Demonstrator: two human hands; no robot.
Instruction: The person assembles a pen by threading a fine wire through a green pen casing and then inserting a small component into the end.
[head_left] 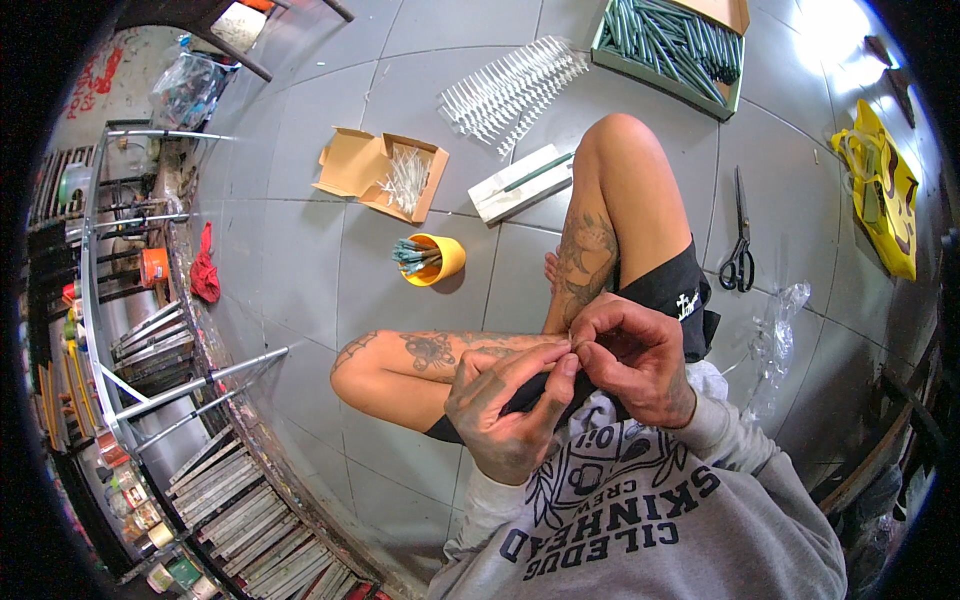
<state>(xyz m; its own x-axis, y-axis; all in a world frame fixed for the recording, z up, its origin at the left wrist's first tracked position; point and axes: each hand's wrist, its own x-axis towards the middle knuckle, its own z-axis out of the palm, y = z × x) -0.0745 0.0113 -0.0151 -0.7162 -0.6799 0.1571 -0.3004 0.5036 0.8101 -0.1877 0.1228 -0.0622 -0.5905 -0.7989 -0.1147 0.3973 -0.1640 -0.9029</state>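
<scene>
Over my lap, my left hand (510, 405) and my right hand (635, 355) meet fingertip to fingertip. Both pinch with thumb and forefinger, and whatever is between them is too small to make out. A yellow cup (454, 262) with several dark green, pen-like sticks lies on the floor ahead of my left knee. Past it is an opened cardboard box (350, 162) holding thin, see-through plastic pieces (405, 182). Near my shin, a single dark green stick (540, 172) rests on a white box (500, 200).
Rows of translucent plastic pieces (515, 90) lie farther off, beside a box (722, 106) full of dark green sticks (670, 50). Black scissors (739, 235), crumpled see-through plastic (775, 340) and a yellow bag (885, 195) are at right. A metal rack (195, 385) and red cloth (206, 268) stand left.
</scene>
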